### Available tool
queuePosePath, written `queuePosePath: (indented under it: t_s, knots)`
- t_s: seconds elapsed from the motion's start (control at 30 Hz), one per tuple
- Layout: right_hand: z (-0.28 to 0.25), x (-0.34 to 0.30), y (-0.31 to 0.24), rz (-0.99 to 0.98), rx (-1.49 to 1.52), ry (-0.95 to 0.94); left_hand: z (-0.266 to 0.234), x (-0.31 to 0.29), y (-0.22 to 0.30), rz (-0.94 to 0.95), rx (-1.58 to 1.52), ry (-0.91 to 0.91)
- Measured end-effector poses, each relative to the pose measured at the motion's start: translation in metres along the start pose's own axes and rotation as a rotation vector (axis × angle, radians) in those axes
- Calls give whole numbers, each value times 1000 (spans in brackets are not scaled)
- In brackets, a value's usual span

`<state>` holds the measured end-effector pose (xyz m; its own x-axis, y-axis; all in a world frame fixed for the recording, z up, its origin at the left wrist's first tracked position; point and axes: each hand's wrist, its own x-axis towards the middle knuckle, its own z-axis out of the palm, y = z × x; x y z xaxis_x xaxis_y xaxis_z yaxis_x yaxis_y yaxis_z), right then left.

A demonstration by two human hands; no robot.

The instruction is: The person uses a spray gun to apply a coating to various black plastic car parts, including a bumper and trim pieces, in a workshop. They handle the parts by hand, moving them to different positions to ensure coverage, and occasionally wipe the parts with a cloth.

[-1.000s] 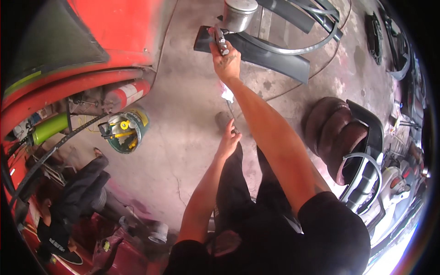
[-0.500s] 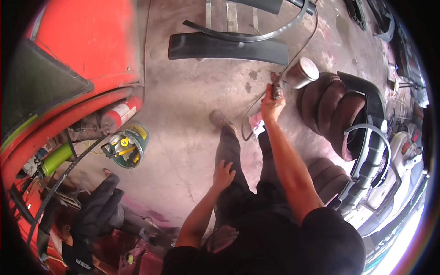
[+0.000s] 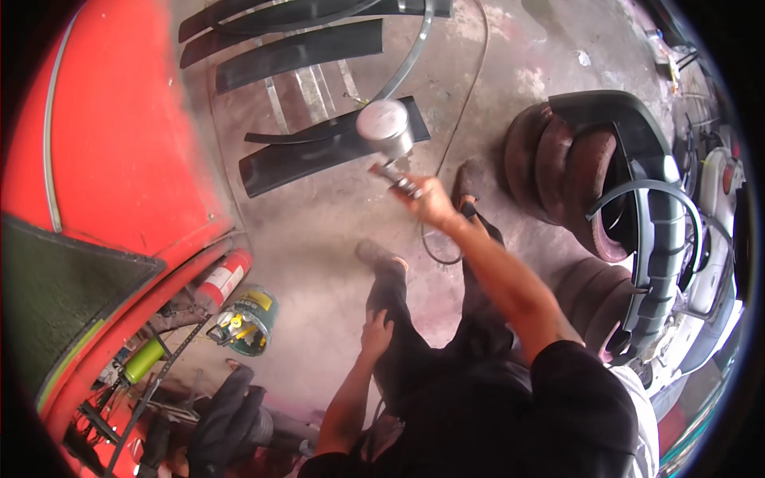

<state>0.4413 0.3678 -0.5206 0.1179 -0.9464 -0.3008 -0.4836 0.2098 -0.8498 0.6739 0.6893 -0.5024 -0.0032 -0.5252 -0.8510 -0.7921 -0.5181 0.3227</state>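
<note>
My right hand [image 3: 434, 203] grips a paint spray gun [image 3: 404, 182] with a round metal cup [image 3: 384, 123] on top. A thin hose [image 3: 451, 143] trails near it across the floor. Seen from above, the gun overlaps the right part of a black trim panel [image 3: 291, 169] lying across metal rails [image 3: 311, 94]; the gap between them I cannot tell. A narrow curved strip [image 3: 402, 73] runs toward the same panel. My left hand [image 3: 376, 331] rests by my left thigh with its fingers apart and nothing in it.
More black panels [image 3: 299, 56] lie farther ahead. A red vehicle panel [image 3: 111, 119], a red cylinder [image 3: 225, 279] and a bucket [image 3: 259, 307] stand on the left. Stacked tyres [image 3: 558, 163] and a black bumper [image 3: 665, 231] are on the right. Another person's dark-clothed leg [image 3: 227, 410] shows lower left.
My right hand has carried the spray gun left, and its cup now overlaps the nearest panel. The view has turned left, bringing more panels in. My right foot has stepped forward.
</note>
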Motion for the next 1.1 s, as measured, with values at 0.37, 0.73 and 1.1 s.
queuePosePath:
  t_s: [0.37,0.73,1.1]
  knots:
    - [-270,189,89,-76,-121,575,75,12,172,-3,-25,-209]
    - [-280,145,125,-106,0,-159,59,28,262,82,-284,-59]
    - [-390,374,133,-200,-153,359,56,1,240,-113,-199,-70]
